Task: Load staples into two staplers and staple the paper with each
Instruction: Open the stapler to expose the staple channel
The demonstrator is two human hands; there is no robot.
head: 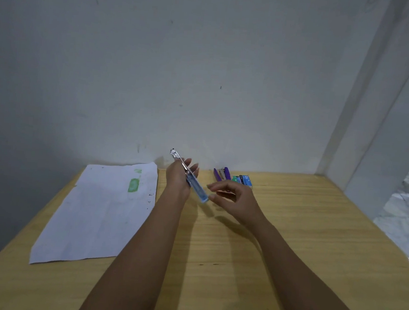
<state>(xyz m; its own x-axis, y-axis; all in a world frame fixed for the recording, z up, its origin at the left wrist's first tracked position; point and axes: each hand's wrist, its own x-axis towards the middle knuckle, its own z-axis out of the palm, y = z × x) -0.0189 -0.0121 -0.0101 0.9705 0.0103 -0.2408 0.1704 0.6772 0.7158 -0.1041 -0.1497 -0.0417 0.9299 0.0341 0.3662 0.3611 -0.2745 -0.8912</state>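
Note:
My left hand point(178, 176) holds a light blue stapler point(197, 187) swung open above the table, its metal arm point(179, 160) pointing up and away. My right hand point(234, 196) hovers just right of the stapler's near end, fingertips touching it, fingers loosely curled; something small and brownish shows under the fingers, and I cannot tell what it is. A purple stapler point(221, 173) lies at the back of the table. Two small staple boxes point(243, 180) sit right beside it. A white sheet of paper point(101, 210) with green marks lies flat to the left.
The wooden table point(314, 237) meets a white wall at the back and a white panel at the right. The table's left edge runs close beside the paper. A pale stone-patterned floor shows beyond the right edge.

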